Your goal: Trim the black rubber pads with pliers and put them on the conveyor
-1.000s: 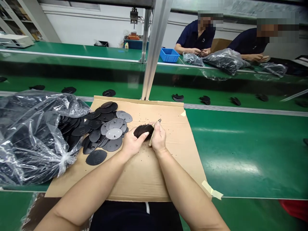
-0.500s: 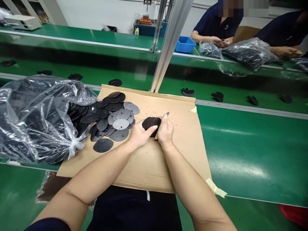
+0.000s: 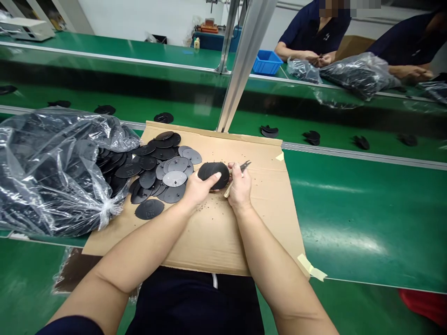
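My left hand (image 3: 199, 188) is closed round a small stack of black plastic discs (image 3: 213, 172), thumb on top, held just above the cardboard sheet (image 3: 216, 232). My right hand (image 3: 239, 188) is closed on a small cutter (image 3: 240, 168) whose metal tip points up and right, right beside the discs' edge. A loose pile of black and grey discs (image 3: 164, 172) lies on the cardboard to the left of my hands.
A clear plastic bag full of black discs (image 3: 52, 167) lies at the left. Single black parts (image 3: 268, 131) sit on the green conveyor beyond the cardboard. A metal post (image 3: 244, 60) rises behind it. Two other people work with bags (image 3: 356, 74) across the line, by a blue bin (image 3: 267, 63).
The stack in my left hand has turned flatter toward me and shifted slightly left. The cutter tip has come away from the discs to their right.
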The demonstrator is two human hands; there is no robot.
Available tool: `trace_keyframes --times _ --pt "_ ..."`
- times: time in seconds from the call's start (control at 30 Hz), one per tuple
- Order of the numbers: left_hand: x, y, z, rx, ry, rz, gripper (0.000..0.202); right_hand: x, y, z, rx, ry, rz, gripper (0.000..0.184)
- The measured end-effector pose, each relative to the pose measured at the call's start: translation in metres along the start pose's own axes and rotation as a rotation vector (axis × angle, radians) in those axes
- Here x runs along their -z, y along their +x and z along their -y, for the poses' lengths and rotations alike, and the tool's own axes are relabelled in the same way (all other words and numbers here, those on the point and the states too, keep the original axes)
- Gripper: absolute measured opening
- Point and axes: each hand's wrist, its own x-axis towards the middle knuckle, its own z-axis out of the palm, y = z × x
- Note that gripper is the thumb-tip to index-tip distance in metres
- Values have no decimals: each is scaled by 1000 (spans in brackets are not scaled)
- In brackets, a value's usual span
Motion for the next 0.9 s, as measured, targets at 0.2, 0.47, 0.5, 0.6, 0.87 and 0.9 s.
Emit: trace_keyframes --times 0.2,0.47,0.5,0.6,0.87,0.9 --pt "14 11 -9 41 -236 228 42 20 1 11 -86 6 330 39" --pt "23 16 -4 -229 -118 317 18 23 -3 15 153 -94 406 24" --pt "25 16 -5 -251 -90 323 17 23 -4 15 179 -106 404 21" --pt "27 17 -7 -289 -24 316 17 23 -4 15 253 -146 403 17" --pt "22 14 -13 121 -292 209 50 20 -10 22 350 -214 385 19" --pt "22 13 -14 179 -314 239 52 19 -12 23 375 -226 400 20"
